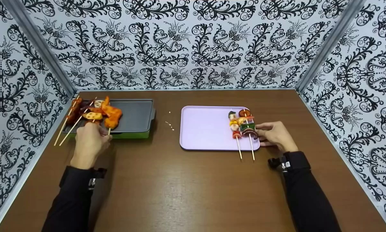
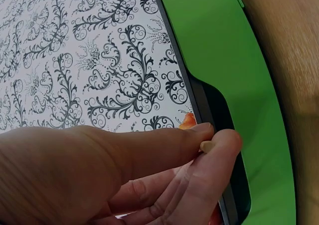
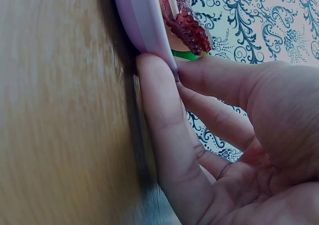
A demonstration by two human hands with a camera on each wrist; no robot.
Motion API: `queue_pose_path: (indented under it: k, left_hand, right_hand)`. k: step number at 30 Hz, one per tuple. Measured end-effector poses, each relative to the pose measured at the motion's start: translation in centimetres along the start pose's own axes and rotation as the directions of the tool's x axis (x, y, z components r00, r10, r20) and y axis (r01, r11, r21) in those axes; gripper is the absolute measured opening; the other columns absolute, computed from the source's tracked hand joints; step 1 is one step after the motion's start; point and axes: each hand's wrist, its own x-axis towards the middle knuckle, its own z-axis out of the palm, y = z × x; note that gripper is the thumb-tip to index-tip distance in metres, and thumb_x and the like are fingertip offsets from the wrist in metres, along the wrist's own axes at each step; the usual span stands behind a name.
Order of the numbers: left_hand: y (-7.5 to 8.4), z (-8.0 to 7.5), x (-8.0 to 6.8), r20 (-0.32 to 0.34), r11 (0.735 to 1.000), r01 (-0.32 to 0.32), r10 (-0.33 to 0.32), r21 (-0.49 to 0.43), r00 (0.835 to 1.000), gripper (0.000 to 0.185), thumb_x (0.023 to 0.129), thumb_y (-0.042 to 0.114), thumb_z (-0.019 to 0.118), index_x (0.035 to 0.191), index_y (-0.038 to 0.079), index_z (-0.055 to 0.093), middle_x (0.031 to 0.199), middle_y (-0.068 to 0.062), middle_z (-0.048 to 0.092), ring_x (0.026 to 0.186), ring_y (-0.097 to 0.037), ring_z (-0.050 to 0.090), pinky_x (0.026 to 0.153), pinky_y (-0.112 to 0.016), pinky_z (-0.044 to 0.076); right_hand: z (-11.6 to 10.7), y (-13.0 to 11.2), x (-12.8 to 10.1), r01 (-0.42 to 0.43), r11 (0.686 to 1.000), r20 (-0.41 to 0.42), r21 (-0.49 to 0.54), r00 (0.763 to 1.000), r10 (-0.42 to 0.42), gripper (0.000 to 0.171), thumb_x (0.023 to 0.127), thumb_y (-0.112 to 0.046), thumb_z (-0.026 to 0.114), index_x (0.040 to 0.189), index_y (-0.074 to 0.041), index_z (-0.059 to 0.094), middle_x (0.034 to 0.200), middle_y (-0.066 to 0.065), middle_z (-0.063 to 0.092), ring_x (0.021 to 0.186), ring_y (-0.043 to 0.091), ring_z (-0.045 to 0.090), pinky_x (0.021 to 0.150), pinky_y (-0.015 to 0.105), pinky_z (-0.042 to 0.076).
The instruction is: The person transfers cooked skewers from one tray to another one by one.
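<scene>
At the left, my left hand (image 1: 91, 138) pinches the end of a wooden stick (image 2: 206, 146) between thumb and index finger. That stick runs up to an orange chicken-wing skewer (image 1: 112, 116) lying over the dark grill plate (image 1: 136, 112). Other skewers lie beside it, one with a lotus-root slice and a yellow piece (image 1: 93, 116), partly behind the hand. On the right, my right hand (image 1: 275, 135) grips the rim of the lilac tray (image 1: 204, 127), thumb above and a finger below in the right wrist view. Two vegetable skewers (image 1: 234, 125) rest on the tray's right side, sticks over its front edge.
The grill has a green base (image 1: 136, 134) under its plate. Two bare sticks (image 1: 62, 131) jut past its front left corner. Small pale specks (image 1: 169, 124) dot the brown table (image 1: 180, 183) between grill and tray. Patterned walls (image 1: 186, 42) enclose the back and sides.
</scene>
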Motion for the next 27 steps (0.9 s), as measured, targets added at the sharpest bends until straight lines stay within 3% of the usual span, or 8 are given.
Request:
queue_pose_path:
  k: [11,19,27]
  left_hand:
    - [-0.2,0.2,0.0,0.026,1.000,0.005,-0.005,-0.016,1.000,0.009,0.085,0.010,0.082,0.083,0.002,0.081,0.088,-0.022,0.076,0.087,-0.051,0.068,0.083,-0.067,0.051]
    - [0.2,0.3,0.0,-0.014,1.000,-0.002,0.002,-0.015,1.000,0.008,0.084,0.011,0.080,0.080,0.004,0.081,0.083,-0.018,0.077,0.084,-0.050,0.068,0.080,-0.065,0.051]
    - [1.9,0.1,-0.2,-0.029,1.000,0.000,-0.001,-0.029,1.000,0.010,0.085,0.014,0.081,0.087,0.004,0.082,0.077,-0.010,0.077,0.084,-0.045,0.071,0.082,-0.062,0.052]
  right_hand:
    - [-0.1,0.0,0.0,0.004,1.000,0.002,0.000,1.000,-0.004,0.041,0.099,-0.011,0.072,0.138,0.001,0.065,0.111,0.021,0.074,0.083,0.027,0.076,0.074,0.043,0.064]
    - [0.0,-0.2,-0.1,0.020,1.000,0.013,0.007,1.000,-0.020,0.041,0.100,-0.011,0.071,0.137,0.003,0.065,0.106,0.018,0.075,0.081,0.026,0.076,0.073,0.043,0.064]
    - [-0.1,-0.1,-0.1,0.016,1.000,0.002,0.014,1.000,-0.016,0.040,0.099,-0.011,0.072,0.137,0.003,0.065,0.102,0.017,0.076,0.079,0.025,0.076,0.072,0.042,0.064]
